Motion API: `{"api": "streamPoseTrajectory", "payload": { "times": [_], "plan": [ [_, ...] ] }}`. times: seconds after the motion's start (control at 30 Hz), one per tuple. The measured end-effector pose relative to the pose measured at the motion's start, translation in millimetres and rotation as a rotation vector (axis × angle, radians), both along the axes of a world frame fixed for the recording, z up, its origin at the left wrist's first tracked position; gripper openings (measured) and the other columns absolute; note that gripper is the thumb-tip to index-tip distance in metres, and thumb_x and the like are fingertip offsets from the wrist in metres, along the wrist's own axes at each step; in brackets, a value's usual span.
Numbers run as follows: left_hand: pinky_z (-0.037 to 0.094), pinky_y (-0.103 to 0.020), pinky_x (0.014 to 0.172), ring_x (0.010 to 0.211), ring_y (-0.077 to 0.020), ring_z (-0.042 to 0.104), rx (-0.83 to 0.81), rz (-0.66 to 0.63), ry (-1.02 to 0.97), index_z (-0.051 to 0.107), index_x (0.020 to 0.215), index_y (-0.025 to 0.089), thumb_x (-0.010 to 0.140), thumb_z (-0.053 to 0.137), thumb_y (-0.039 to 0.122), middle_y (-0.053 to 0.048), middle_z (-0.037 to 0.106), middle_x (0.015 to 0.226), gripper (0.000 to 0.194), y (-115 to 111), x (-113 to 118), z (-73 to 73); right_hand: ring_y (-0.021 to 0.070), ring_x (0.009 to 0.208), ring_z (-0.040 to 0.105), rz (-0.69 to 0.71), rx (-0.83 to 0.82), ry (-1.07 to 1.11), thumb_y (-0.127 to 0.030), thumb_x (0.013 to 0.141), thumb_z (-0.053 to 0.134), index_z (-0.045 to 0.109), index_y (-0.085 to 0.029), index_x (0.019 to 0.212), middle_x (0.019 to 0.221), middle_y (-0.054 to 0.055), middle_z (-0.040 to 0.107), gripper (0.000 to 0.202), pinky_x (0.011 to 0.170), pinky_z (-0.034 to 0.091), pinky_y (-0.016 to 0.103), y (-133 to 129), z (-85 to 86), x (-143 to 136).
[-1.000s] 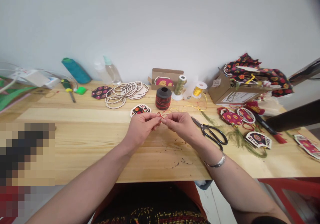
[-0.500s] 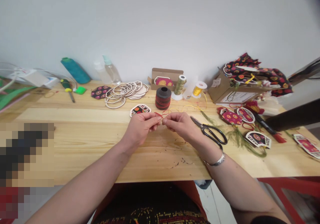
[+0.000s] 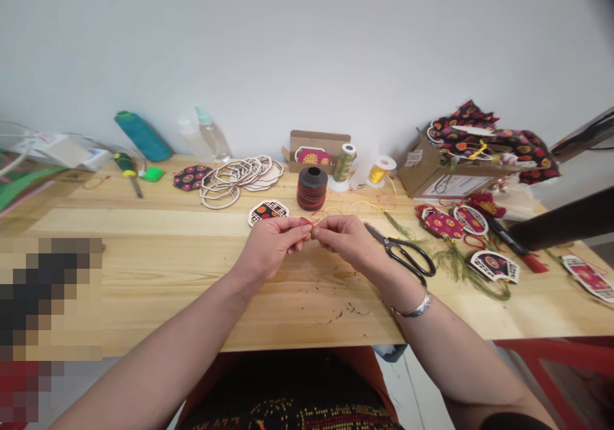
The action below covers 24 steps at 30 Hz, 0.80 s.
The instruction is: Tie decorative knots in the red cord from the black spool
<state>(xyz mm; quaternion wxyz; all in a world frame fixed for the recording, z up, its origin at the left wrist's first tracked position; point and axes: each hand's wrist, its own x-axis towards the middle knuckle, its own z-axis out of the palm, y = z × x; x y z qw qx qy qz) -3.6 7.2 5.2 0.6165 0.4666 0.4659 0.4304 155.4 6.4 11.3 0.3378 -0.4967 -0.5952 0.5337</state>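
Note:
My left hand [image 3: 275, 241] and my right hand [image 3: 341, 235] meet fingertip to fingertip above the middle of the table. Both pinch a thin red cord [image 3: 307, 221], a short bit of which shows over the fingers. The rest of it is hidden by them. Just behind the hands stands a black spool wound with red cord [image 3: 311, 189]. Past my left fingers lies a wooden-framed ornament [image 3: 268, 213] with a dark patterned face. Black-handled scissors [image 3: 405, 251] rest beside my right wrist, and a loose yellow cord [image 3: 355, 204] runs behind the right hand.
Wooden frames [image 3: 242, 177] are piled at the back left, near a teal thread cone [image 3: 142, 135]. Green thread [image 3: 345, 163] and yellow thread [image 3: 380, 170] spools stand behind. On the right are a cardboard box [image 3: 441, 171] of fabric, tasselled ornaments [image 3: 441, 222] and a black post [image 3: 566, 219].
My hands have drawn slightly closer, so the fingertips now touch or nearly touch around the red cord. The whole view has shifted a little; nothing else has visibly moved.

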Motion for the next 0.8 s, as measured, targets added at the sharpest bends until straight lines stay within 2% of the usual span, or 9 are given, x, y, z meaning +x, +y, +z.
{"api": "streamPoseTrajectory", "payload": {
  "times": [0.17,0.3,0.33,0.4,0.47,0.5,0.63,0.8],
  "plan": [
    [0.026,-0.018,0.042,0.047,-0.0043,0.044,-0.007,0.022,-0.036,0.07,0.069,0.012,0.065,0.072,0.023,0.001,0.058,0.055,0.012,0.7,-0.2,0.2,0.007,0.049,0.038,0.006,0.009,-0.035,-0.034,0.073,0.057,0.06,-0.014,0.062,0.053,-0.003,0.048,0.023,0.048,0.028,0.023,-1.7,4.4,-1.3],
    [0.026,-0.018,0.042,0.046,-0.0039,0.044,-0.014,0.049,-0.052,0.069,0.065,0.011,0.064,0.072,0.024,0.0,0.06,0.057,0.013,1.4,-0.3,0.1,0.0088,0.049,0.041,0.001,0.053,-0.175,-0.028,0.075,0.055,0.06,-0.015,0.061,0.053,-0.002,0.052,0.02,0.049,0.031,0.024,3.1,-2.4,3.1],
    [0.026,-0.018,0.042,0.045,-0.0038,0.043,-0.021,0.057,-0.05,0.069,0.064,0.011,0.063,0.072,0.024,-0.001,0.06,0.057,0.013,1.7,-0.3,0.2,0.01,0.051,0.045,-0.036,0.098,-0.245,-0.024,0.074,0.054,0.062,-0.015,0.064,0.055,-0.001,0.054,0.016,0.05,0.033,0.024,5.2,-5.4,4.9],
    [0.026,-0.018,0.042,0.045,-0.0038,0.044,-0.034,0.074,-0.045,0.069,0.064,0.011,0.063,0.073,0.024,-0.001,0.061,0.058,0.014,2.1,-0.3,0.5,0.0134,0.061,0.052,-0.207,0.265,-0.359,-0.018,0.076,0.051,0.065,-0.016,0.079,0.067,0.002,0.062,0.014,0.058,0.039,0.027,8.8,-10.4,8.3],
    [0.026,-0.018,0.041,0.044,-0.004,0.044,-0.039,0.088,-0.041,0.069,0.065,0.011,0.062,0.074,0.024,-0.001,0.061,0.057,0.014,2.4,-0.3,0.7,0.0153,0.07,0.056,-0.342,0.454,-0.355,-0.016,0.08,0.049,0.063,-0.016,0.091,0.08,0.005,0.065,0.018,0.065,0.042,0.029,10.6,-12.6,10.5],
    [0.026,-0.018,0.041,0.044,-0.0042,0.044,-0.04,0.092,-0.04,0.069,0.065,0.011,0.062,0.074,0.024,-0.001,0.061,0.057,0.014,2.5,-0.4,0.6,0.0153,0.071,0.056,-0.368,0.54,-0.324,-0.017,0.082,0.048,0.062,-0.017,0.093,0.083,0.006,0.065,0.018,0.066,0.043,0.03,10.5,-12.4,10.9],
    [0.026,-0.019,0.042,0.045,-0.0041,0.043,-0.021,0.088,-0.049,0.069,0.065,0.012,0.063,0.074,0.025,-0.001,0.06,0.056,0.014,2.7,-0.6,-1.2,0.0147,0.071,0.055,-0.271,0.813,-0.292,-0.02,0.085,0.051,0.06,-0.018,0.083,0.077,0.004,0.062,0.01,0.067,0.043,0.029,5.9,-7.4,9.4],
    [0.025,-0.019,0.042,0.045,-0.004,0.041,-0.011,0.073,-0.068,0.068,0.064,0.012,0.066,0.072,0.027,-0.001,0.059,0.057,0.017,2.6,-0.5,-3.1,0.017,0.078,0.056,-0.164,1.001,-0.526,-0.02,0.088,0.05,0.062,-0.018,0.082,0.081,0.005,0.066,0.014,0.072,0.039,0.033,2.5,-6.6,8.0]
  ]
}}
